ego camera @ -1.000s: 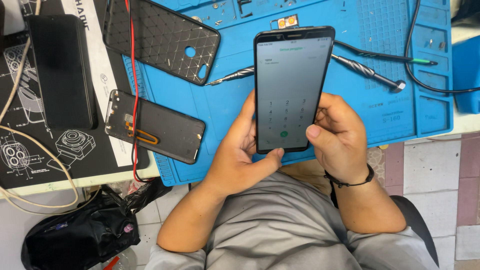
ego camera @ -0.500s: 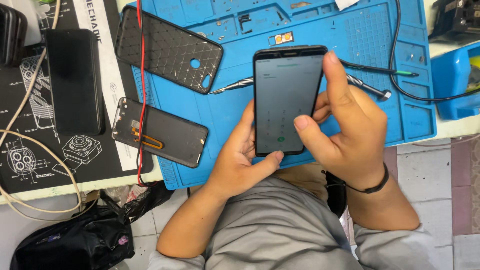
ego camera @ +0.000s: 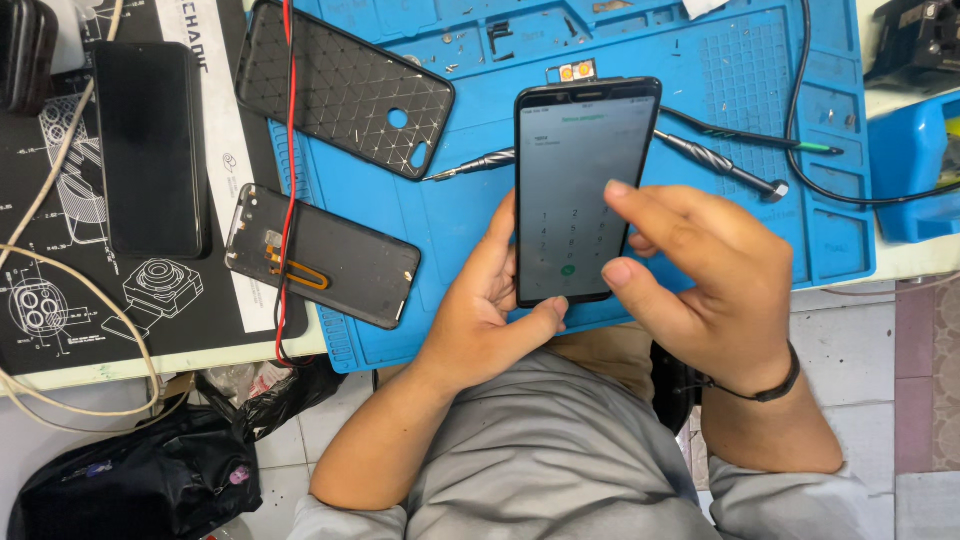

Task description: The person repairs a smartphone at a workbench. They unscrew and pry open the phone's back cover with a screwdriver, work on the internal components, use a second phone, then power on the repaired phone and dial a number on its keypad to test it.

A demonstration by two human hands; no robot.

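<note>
A black smartphone, its screen lit with a number pad, stands nearly upright in the person's left hand above the near edge of a blue repair mat and over the lap. The left grip is closed around the handset's lower end, thumb under the bottom edge and the rest of the hand along the left side. The right hand holds nothing: its grip is loosely open, index fingertip at the screen's right edge, thumb just beside the lower right corner.

The hold looks light for a handset carried off the tabletop. A firm tap from the right hand could tip the phone out of the left palm, and it would likely drop past the mat's edge to the lap or the tiled floor. A thumb brushing the pad could also key an unwanted digit.

Behind the phone, a metal screwdriver and a second slim tool lie on the mat, with a black cable looping past them; a sweep of the right wrist, which wears a black band, could snag the cable or roll the tools. To the left lie a patterned black phone case, a detached back cover crossed by a red wire, and another dark phone. A black bag sits below the tabletop.
</note>
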